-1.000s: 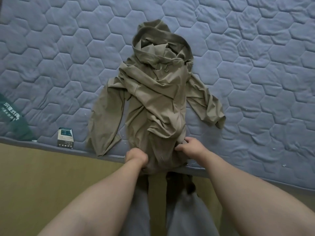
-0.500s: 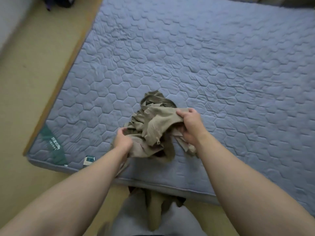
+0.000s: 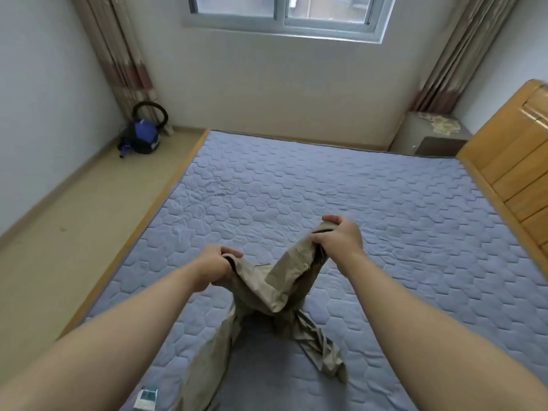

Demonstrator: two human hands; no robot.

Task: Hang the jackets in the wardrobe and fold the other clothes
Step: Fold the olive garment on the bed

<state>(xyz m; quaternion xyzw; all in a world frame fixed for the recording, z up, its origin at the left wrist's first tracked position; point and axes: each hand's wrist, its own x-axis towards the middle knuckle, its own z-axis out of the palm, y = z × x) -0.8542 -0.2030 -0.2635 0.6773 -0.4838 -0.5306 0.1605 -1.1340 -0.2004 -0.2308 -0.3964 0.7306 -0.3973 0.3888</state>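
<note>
An olive-tan hooded jacket (image 3: 267, 295) hangs in the air above the near part of the grey-blue quilted mattress (image 3: 370, 209). My left hand (image 3: 215, 262) grips one part of its upper edge. My right hand (image 3: 341, 237) grips another part, held higher and further right. The cloth sags in a V between my hands, and its sleeves trail down toward the mattress. The jacket's lower end runs out of view at the bottom.
A small box (image 3: 145, 397) lies on the mattress's near left corner. A wooden headboard (image 3: 510, 161) stands at the right, a bedside cabinet (image 3: 430, 137) in the far right corner. A blue vacuum cleaner (image 3: 142, 134) sits on the floor far left, below curtains and a window (image 3: 284, 13).
The jacket lay spread on the mattress; both hands gathered it and have lifted it clear. My view has tilted up from the mattress to the room.
</note>
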